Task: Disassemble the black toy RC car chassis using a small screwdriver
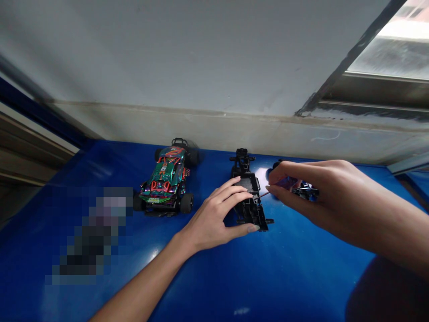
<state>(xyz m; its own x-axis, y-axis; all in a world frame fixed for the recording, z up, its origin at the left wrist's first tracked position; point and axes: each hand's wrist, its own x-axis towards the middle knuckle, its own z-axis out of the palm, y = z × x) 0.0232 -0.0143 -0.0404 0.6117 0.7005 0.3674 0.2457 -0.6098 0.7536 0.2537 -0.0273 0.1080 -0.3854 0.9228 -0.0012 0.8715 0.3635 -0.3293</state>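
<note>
A black toy car chassis (250,179) without wheels lies lengthwise on the blue tabletop. My left hand (219,214) rests over its left side, fingers stretched across the middle and thumb at the near end, holding it down. Between the thumb and fingers of my right hand (311,192) is a screwdriver with a translucent purplish handle (286,182). Its thin shaft slants down to the left, with the tip at the chassis near my left fingertips. The exact spot the tip touches is too small to make out. Dark parts (306,192) are partly hidden behind my right hand.
Left of the chassis stands a finished-looking green and orange toy car (166,174) with black wheels. A blurred-out, pixelated object (90,237) lies farther left. The blue tabletop (208,286) meets a grey wall (187,62) at the back. A window (392,67) is at upper right.
</note>
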